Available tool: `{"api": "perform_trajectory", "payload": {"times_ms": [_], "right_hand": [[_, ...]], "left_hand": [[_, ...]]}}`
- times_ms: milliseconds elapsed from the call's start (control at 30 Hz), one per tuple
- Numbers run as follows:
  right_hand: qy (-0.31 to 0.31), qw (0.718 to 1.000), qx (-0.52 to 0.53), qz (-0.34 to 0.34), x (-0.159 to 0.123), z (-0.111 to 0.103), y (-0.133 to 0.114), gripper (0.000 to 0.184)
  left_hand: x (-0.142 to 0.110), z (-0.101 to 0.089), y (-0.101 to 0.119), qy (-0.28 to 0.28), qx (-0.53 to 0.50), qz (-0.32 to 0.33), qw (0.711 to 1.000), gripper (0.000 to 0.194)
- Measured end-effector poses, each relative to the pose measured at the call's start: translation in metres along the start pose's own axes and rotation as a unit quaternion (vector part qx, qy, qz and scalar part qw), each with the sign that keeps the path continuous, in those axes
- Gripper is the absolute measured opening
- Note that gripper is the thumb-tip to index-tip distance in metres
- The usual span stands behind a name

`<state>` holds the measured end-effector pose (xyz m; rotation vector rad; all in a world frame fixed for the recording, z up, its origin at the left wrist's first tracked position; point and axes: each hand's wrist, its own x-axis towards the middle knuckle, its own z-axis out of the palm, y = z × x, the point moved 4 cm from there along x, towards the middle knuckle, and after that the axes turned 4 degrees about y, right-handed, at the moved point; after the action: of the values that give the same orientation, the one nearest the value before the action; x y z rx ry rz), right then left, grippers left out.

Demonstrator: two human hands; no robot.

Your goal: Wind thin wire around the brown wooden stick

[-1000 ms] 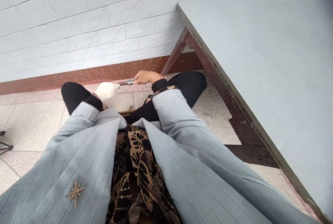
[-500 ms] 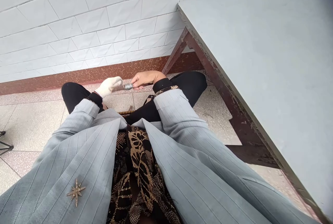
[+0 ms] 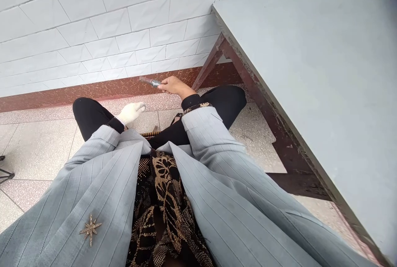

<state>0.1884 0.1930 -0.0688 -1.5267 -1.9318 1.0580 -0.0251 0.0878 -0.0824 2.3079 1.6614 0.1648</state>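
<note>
My right hand (image 3: 173,85) is bare and closed round one end of a short silvery metal rod (image 3: 149,81), which points left in front of the brown wall skirting. My left hand (image 3: 131,111) wears a white knitted glove and hangs lower, apart from the rod, over the floor between my knees; its fingers look loosely stretched and hold nothing. Both arms are in grey pinstriped sleeves.
A grey table top (image 3: 310,60) on a dark red-brown frame (image 3: 263,105) fills the right side. A white tiled wall (image 3: 93,22) with a brown skirting strip (image 3: 93,89) stands ahead. The floor (image 3: 37,147) is speckled tile. A dark metal leg (image 3: 4,172) shows at the left edge.
Both hands were together on the rod. Now the gloved left hand has let go and dropped, and the right hand has lifted the rod up toward the skirting.
</note>
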Motion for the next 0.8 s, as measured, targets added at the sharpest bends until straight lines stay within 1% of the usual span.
{"api": "perform_trajectory", "payload": {"times_ms": [67, 167, 267, 367, 433, 500, 533, 633, 800], "right_hand": [[-0.006, 0.998, -0.059, 0.002, 0.002, 0.003, 0.002, 0.018], [-0.039, 0.988, -0.148, -0.001, 0.002, 0.009, 0.003, 0.018], [-0.095, 0.974, -0.206, -0.006, 0.0, 0.014, 0.004, 0.019], [-0.171, 0.959, -0.226, -0.009, -0.002, 0.021, 0.005, 0.018], [-0.239, 0.946, -0.217, -0.01, -0.004, 0.028, 0.008, 0.014], [-0.312, 0.933, -0.18, -0.001, -0.007, 0.036, 0.012, 0.013], [-0.345, 0.926, -0.155, 0.005, -0.008, 0.039, 0.013, 0.015], [-0.426, 0.9, -0.095, 0.007, -0.013, 0.046, 0.013, 0.035], [-0.521, 0.852, -0.008, -0.05, -0.025, 0.047, 0.001, 0.059]], "left_hand": [[-0.003, -0.006, 0.005, -0.015, 0.071, -0.004, 0.997, 0.035], [-0.006, -0.013, 0.015, -0.035, 0.16, 0.01, 0.986, 0.039], [-0.005, -0.021, 0.019, -0.044, 0.226, 0.012, 0.973, 0.043], [-0.004, -0.031, 0.019, -0.035, 0.248, 0.013, 0.968, 0.045], [-0.004, -0.038, 0.02, -0.019, 0.249, 0.02, 0.968, 0.044], [-0.003, -0.044, 0.021, 0.0, 0.244, 0.023, 0.97, 0.043], [-0.003, -0.047, 0.021, 0.009, 0.239, 0.021, 0.971, 0.043], [-0.002, -0.055, 0.023, 0.033, 0.221, 0.013, 0.975, 0.043], [0.003, -0.062, 0.018, 0.06, 0.16, 0.005, 0.985, 0.037]]}}
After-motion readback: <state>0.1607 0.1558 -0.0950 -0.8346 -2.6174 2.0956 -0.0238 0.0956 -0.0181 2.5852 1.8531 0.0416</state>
